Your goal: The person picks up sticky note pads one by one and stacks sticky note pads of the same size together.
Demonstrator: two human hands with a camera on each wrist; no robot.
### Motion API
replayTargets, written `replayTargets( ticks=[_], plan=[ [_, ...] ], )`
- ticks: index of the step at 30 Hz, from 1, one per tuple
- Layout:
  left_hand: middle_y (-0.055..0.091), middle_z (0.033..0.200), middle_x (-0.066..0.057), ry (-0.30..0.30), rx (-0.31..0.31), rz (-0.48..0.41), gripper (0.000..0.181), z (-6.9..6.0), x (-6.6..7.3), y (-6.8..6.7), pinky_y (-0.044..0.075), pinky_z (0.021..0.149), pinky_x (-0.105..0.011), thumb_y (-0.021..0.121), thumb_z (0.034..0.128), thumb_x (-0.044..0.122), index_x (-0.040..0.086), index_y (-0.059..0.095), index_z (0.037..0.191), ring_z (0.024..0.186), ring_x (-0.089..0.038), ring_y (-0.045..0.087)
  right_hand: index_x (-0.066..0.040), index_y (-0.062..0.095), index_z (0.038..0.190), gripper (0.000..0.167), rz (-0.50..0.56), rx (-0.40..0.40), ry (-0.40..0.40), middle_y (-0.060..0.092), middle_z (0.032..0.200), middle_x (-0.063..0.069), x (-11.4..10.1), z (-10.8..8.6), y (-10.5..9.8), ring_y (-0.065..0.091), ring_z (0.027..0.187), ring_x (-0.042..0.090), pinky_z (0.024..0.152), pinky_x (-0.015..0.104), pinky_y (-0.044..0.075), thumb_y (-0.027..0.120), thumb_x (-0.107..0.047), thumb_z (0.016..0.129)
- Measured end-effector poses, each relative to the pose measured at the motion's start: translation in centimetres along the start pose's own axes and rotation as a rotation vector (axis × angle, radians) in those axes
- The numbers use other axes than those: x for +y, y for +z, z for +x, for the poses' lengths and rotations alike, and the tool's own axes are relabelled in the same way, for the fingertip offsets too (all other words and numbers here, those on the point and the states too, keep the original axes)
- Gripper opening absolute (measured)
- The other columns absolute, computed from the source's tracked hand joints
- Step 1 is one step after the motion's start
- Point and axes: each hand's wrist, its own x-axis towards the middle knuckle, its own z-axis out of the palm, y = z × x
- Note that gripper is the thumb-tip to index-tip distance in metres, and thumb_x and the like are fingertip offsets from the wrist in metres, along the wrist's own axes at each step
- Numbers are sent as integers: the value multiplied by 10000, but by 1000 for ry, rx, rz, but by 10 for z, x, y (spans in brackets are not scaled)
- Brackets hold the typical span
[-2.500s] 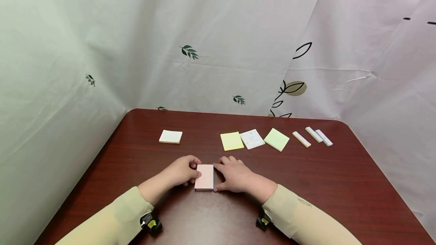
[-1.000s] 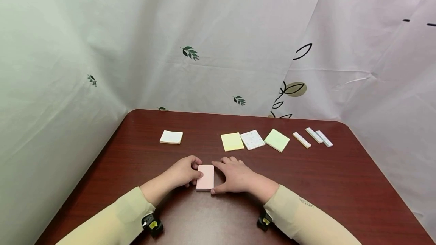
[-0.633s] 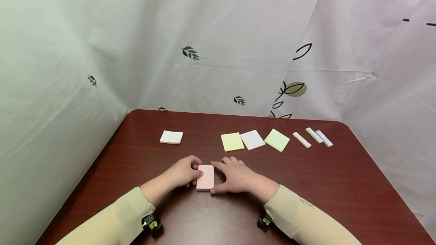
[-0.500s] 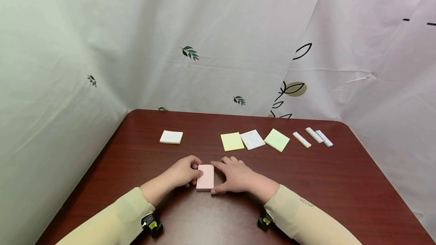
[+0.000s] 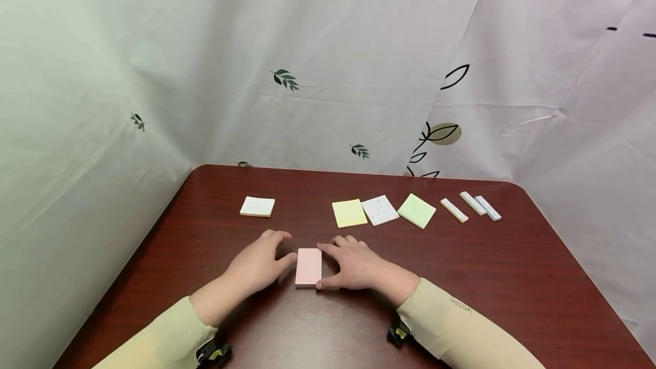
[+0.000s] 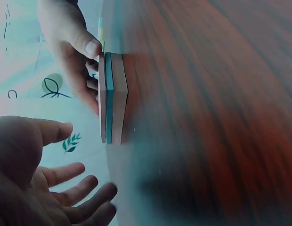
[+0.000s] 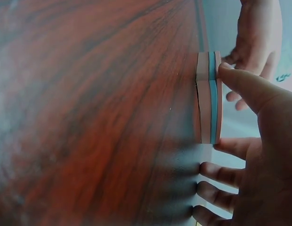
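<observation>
A small stack of sticky-note pads [image 5: 309, 267] lies flat on the table in front of me, pink on top. Side-on in the right wrist view, the stack [image 7: 213, 108] shows a blue layer between pink ones. My right hand [image 5: 355, 265] holds it from the right, thumb on the near corner and index finger at the far corner. The other fingers of the right hand [image 7: 268, 165] spread past it. My left hand [image 5: 258, 262] is just left of the stack, fingers spread. A gap separates the left hand [image 6: 37, 174] from the pads in the left wrist view.
On the dark red table [image 5: 487, 278], a white pad [image 5: 257, 206] lies back left. Yellow [image 5: 349, 213], speckled white [image 5: 380, 210] and green [image 5: 417, 210] square pads lie farther back, right of centre. Narrow strips [image 5: 454, 210] lie beyond them. A patterned curtain [image 5: 328, 73] surrounds the table.
My left hand has let go of the pad stack and drawn back left, its fingers opening. The right thumb and index finger have closed in on the stack's corners since the earliest frame.
</observation>
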Motion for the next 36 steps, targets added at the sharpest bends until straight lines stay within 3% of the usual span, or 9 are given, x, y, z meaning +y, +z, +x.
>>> replayTargets(
  ticks=[6, 11, 22, 36],
  plan=[
    [507, 1416, -148, 158, 142, 235, 680, -15, -11, -3, 375, 1027, -587, 667, 908, 488, 109, 499, 1447, 1301, -383, 475, -249, 476, 1484, 821, -21, -6, 8, 526, 1338, 56, -1, 0, 1, 478, 1222, 258, 1000, 458, 404, 674, -669, 806],
    [394, 1523, -164, 157, 176, 329, 731, -24, -16, -6, 275, 1103, -596, 605, 929, 546, 151, 417, 1514, 1400, -432, 339, -258, 464, 1493, 824, -23, -13, 20, 519, 1350, 59, -1, 0, 2, 473, 1225, 259, 1003, 461, 402, 660, -680, 813],
    [385, 1525, -180, 143, 186, 342, 728, -27, -18, -7, 259, 1107, -607, 590, 939, 542, 138, 410, 1517, 1403, -442, 327, -261, 457, 1498, 833, -34, -15, 14, 520, 1341, 58, 0, 1, 2, 473, 1221, 258, 1005, 459, 402, 652, -694, 813],
    [445, 1459, -220, 116, 170, 347, 695, -2, -34, -11, 302, 1080, -613, 594, 942, 530, 73, 486, 1456, 1358, -461, 379, -256, 456, 1499, 837, -36, -17, 12, 511, 1362, 70, 0, 1, 2, 466, 1240, 269, 1006, 459, 398, 656, -691, 812]
  ],
)
